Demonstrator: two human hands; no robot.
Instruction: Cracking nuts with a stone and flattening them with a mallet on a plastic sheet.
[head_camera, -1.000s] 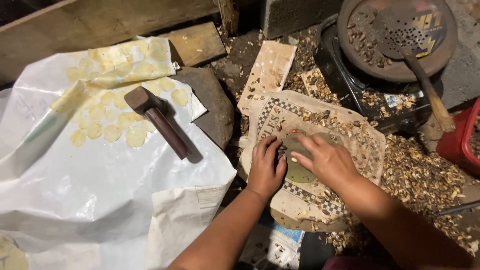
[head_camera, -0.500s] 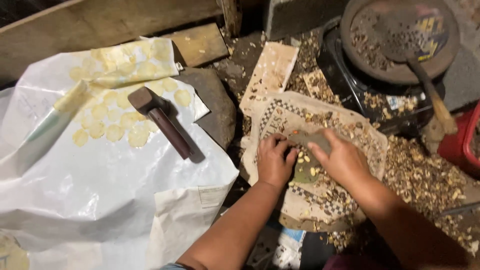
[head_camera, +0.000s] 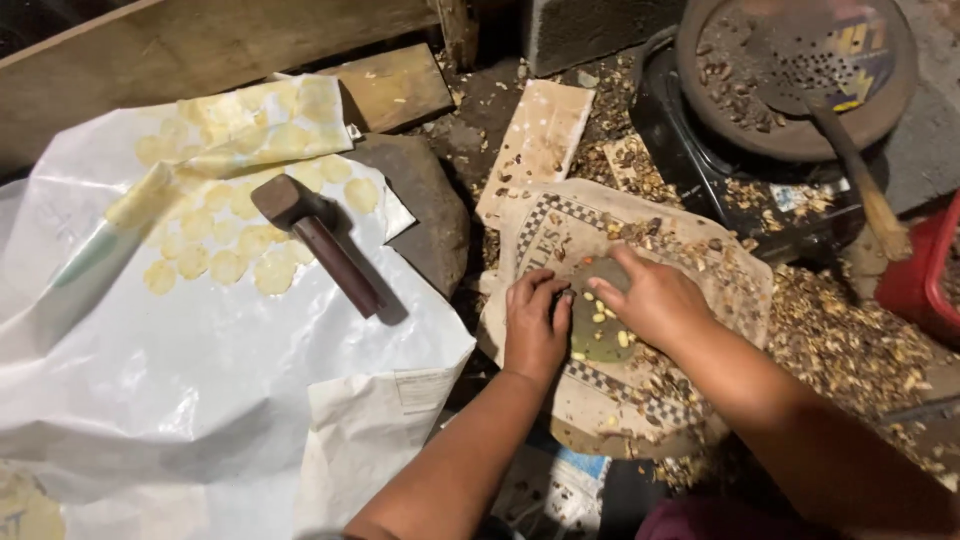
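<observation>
Head view: picking pale kernels (head_camera: 600, 322) off flat green stone (head_camera: 600, 335) at four o'clock from mallet (head_camera: 315, 240), left hand (head_camera: 535, 325) curled empty beside, right hand (head_camera: 650, 300) pinching with fingertips, likely needing careful gathering.

A flat greenish stone (head_camera: 600, 320) lies on a printed, checker-edged sack (head_camera: 560, 235), scattered with small yellow kernels (head_camera: 622, 339).

Both hands worked over the flat green stone (head_camera: 600, 325), left hand (head_camera: 535, 330) curled, right hand (head_camera: 650, 300) spread. Yellow kernels (head_camera: 605, 325) dotted it. A mallet (head_camera: 320, 240) lay on white plastic sheeting (head_camera: 200, 370).
</observation>
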